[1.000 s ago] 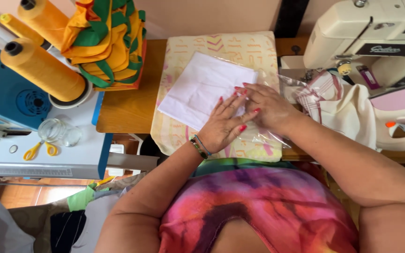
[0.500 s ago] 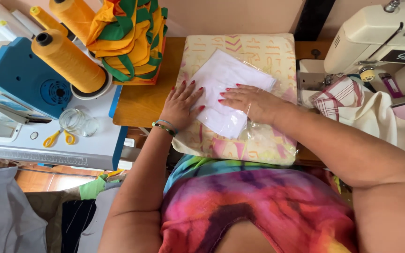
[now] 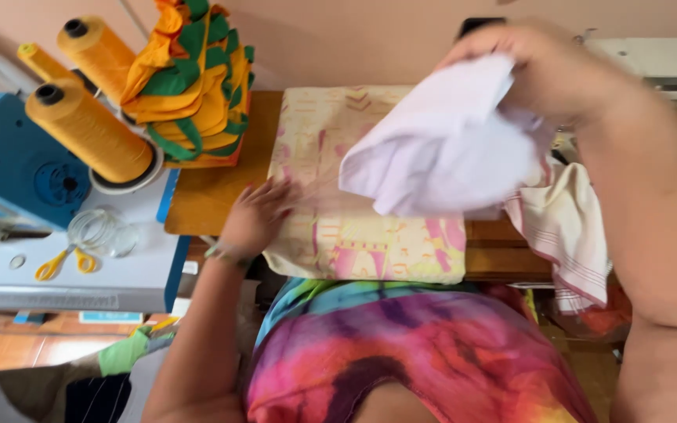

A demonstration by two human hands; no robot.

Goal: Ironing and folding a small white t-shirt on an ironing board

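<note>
Near edge of the wooden table (image 3: 213, 205): left hand (image 3: 256, 215) lies flat, fingers (image 3: 282, 190) spread apart, palm down on the left edge of the patterned cream-and-pink cloth (image 3: 354, 235), which covers the middle of the table and hangs slightly over the near edge. Left of the table, on the white machine deck (image 3: 80, 274): a small clear glass jar (image 3: 102, 233), contents can't tell, with yellow-handled scissors (image 3: 63, 262) just beside it. Above the cloth, right hand (image 3: 546, 66) is raised, blurred, fingers closed together, pinching the white fabric piece (image 3: 440, 149) at its top; the piece hangs bunched in the air over the cloth's right half, not touching it as far as visible. Striped cream towel (image 3: 566, 223) drapes off the table's right edge. Far left corner: stack of orange-and-green fabric pieces (image 3: 190, 86), with orange thread cones (image 3: 88, 129) on the blue machine (image 3: 17, 164) beside it. Versus half a second ago: the white piece was lying flat on the cloth under both hands; now it's lifted off by the right hand, and the left has slid to the cloth's left edge.
</note>
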